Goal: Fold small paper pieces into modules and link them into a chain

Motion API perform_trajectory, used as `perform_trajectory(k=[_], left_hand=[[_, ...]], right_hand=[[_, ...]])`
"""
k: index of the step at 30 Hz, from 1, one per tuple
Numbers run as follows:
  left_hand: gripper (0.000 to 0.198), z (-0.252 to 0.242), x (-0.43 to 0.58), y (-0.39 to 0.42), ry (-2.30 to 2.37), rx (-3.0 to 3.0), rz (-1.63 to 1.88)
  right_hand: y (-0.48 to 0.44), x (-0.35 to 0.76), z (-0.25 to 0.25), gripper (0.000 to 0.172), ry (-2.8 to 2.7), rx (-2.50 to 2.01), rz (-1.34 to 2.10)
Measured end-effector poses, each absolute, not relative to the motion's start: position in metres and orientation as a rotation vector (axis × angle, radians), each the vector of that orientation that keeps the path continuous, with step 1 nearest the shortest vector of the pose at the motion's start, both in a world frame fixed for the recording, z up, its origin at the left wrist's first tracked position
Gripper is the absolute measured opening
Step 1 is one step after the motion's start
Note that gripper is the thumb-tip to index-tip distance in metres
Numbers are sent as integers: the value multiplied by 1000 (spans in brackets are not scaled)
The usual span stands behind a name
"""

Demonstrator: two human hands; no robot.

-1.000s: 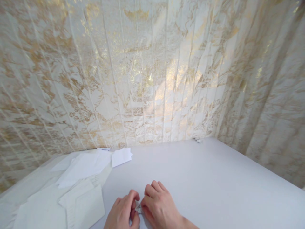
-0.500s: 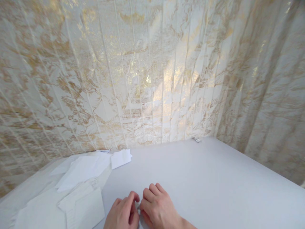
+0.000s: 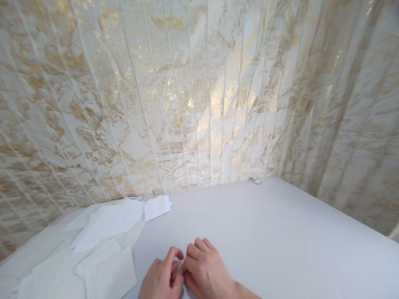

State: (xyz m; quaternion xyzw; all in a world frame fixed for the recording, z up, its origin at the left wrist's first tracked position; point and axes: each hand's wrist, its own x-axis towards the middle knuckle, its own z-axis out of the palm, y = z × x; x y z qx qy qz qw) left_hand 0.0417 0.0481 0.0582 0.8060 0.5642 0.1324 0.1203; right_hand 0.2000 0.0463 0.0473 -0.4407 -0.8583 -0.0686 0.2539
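Near the front edge of the view my left hand and my right hand meet, fingertips almost touching. Both are closed in a pinch, the left with its index finger bent in an arch above the thumb. Between them shows a sliver of a small, pale grey-white piece. Most of it is covered by the fingers, so its kind cannot be made out. Under the hands is the white tabletop.
Loose white paper sheets lie overlapping on the left, with a squarish paper stack nearer me. A small folded paper pile sits behind the hands. A tiny crumpled scrap rests by the gold-patterned curtain.
My left index finger has lifted and straightened slightly. Both hands stay together at the same spot, and the view has shifted a little.
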Motion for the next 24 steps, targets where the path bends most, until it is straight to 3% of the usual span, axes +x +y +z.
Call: perform_trajectory(k=[7,13,24], left_hand=[[29,56,45,53,1603,2300,400],[35,53,49,52,1618,2280,444],[26,46,50,52,1527,2278,577]], right_hand=[[47,204,49,9,-2285,-1302,70],[44,207,51,17,-2218,-1334,252],[42,208,58,18,-2165,-1329,393]])
